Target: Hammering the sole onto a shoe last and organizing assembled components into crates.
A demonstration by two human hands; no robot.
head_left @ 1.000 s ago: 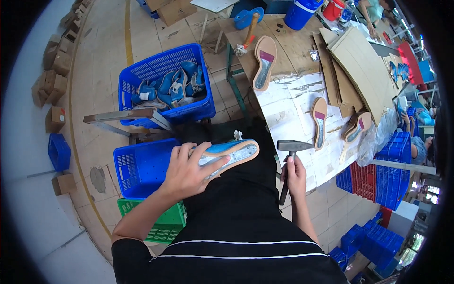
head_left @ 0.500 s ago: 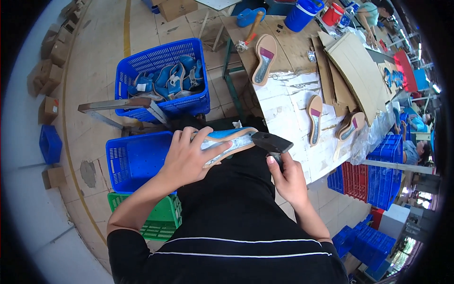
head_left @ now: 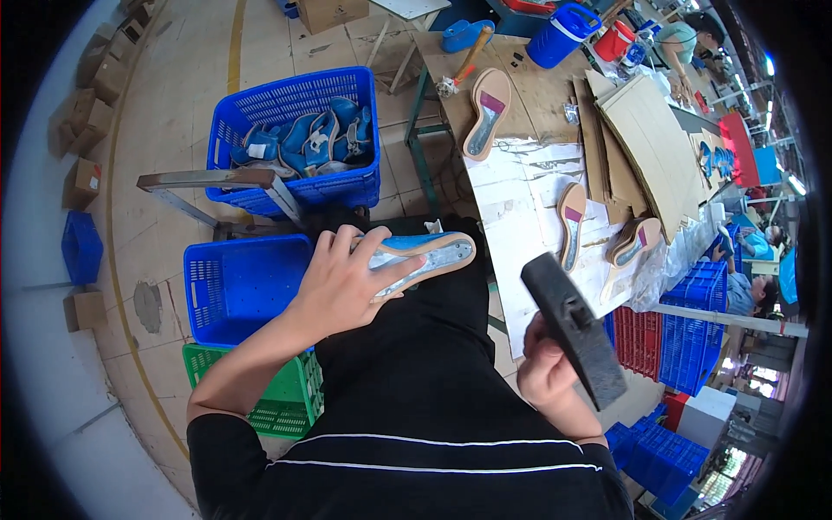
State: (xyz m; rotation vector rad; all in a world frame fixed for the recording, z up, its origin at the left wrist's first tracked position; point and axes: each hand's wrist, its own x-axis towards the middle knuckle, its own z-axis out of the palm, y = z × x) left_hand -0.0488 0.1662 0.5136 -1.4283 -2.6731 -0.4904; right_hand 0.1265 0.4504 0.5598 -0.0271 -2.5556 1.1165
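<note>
My left hand (head_left: pixel 336 279) is closed round a blue shoe (head_left: pixel 449 253) above my lap. The shoe's underside is turned up, grey in the middle with a tan rim, and small dark spots show near its heel end. Off to the right, my right hand (head_left: pixel 549 374) grips a hammer (head_left: pixel 568 316) with a dark metal head. The hammer head is raised and apart from the shoe; its handle is mostly hidden behind the head and fingers. Tan soles with purple patches, one at the back (head_left: pixel 487 113) and another nearer (head_left: pixel 570 225), lie on the worktable (head_left: pixel 511 217).
At the left, a blue crate (head_left: pixel 373 165) holds several blue shoe pieces, with a metal frame (head_left: pixel 208 178) before it. A blue bin (head_left: pixel 251 290) and a green crate (head_left: pixel 286 407) stand nearer. Cardboard sheets (head_left: pixel 650 139) lie on the table. People work far right.
The hammer has moved from the shoe's heel end to the right and up toward the camera. My left hand keeps the shoe in nearly the same place.
</note>
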